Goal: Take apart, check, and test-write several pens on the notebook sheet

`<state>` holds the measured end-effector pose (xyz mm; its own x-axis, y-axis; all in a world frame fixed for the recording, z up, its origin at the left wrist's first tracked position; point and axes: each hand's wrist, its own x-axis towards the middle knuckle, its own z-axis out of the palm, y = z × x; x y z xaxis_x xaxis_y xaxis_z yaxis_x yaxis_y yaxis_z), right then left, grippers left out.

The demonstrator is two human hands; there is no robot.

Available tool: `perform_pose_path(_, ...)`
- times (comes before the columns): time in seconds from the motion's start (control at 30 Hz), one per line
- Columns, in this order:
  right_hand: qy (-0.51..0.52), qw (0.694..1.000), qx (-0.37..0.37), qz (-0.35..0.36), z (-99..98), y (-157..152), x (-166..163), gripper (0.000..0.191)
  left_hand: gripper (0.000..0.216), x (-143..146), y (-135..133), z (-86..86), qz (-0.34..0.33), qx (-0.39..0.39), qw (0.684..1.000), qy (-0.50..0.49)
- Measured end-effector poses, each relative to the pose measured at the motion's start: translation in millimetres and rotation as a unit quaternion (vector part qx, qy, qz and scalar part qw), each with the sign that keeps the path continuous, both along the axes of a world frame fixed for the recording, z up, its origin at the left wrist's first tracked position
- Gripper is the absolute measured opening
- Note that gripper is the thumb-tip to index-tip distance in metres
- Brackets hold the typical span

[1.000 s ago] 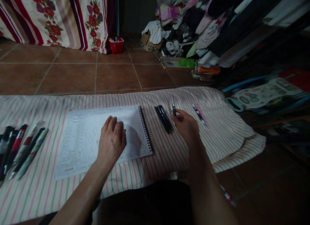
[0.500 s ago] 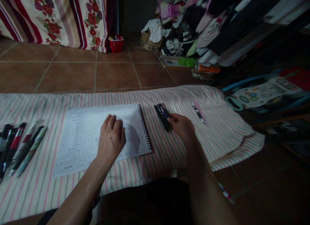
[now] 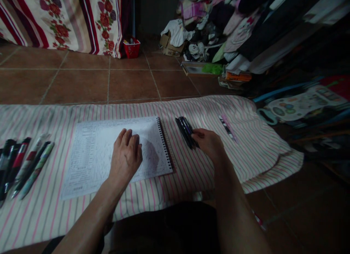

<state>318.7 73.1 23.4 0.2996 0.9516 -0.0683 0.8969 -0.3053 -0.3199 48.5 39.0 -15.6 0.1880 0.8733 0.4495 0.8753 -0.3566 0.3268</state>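
A spiral notebook (image 3: 161,163) with a densely printed or written sheet lies on the striped cloth. My left hand (image 3: 126,152) rests palm down on the page, its fingers curled together and no object showing in them. To the right of the spiral, several dark pens (image 3: 184,132) lie side by side in a slanted bundle. My right hand (image 3: 209,143) is at the bundle's right side, thumb and fingers pinched on a pen there, which they partly cover. Beyond that hand lie a pink strip and a black-and-white patterned pen (image 3: 227,128).
Several more pens (image 3: 32,166) lie at the left on the striped cloth (image 3: 90,225). A red basket (image 3: 131,48) stands on the tiled floor beside a floral curtain (image 3: 82,20). Piled clothes (image 3: 197,13) and a cardboard box (image 3: 171,46) are at the back; a toy panel (image 3: 298,104) is at the right.
My right hand has shifted slightly, and an orange-tipped pen at the top of the bundle no longer shows there. My left hand stays put on the page.
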Motion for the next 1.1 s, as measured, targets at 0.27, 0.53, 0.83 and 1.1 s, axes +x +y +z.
perform_pose_path(0.27, 0.015, 0.999, 0.034, 0.017, -5.7, 1, 0, 0.025, 0.023, 0, -1, -1.5, 0.000, -0.010, 1.000, 0.005)
perform_pose_path(0.53, -0.033, 0.996, 0.080, -0.014, -5.0, 3, -6, 0.026, 0.023, -1, -3, -1.2, 0.001, -0.020, 1.000, 0.004)
perform_pose_path(0.83, 0.128, 0.961, 0.207, 0.134, -11.8, 12, -77, 0.028, 0.019, 3, -5, 2.1, 0.007, -0.023, 1.000, 0.001)
perform_pose_path(1.1, 0.143, 0.946, 0.167, 0.237, -10.7, -6, -137, 0.022, 0.023, -3, -9, 5.2, 0.009, -0.033, 0.999, 0.015)
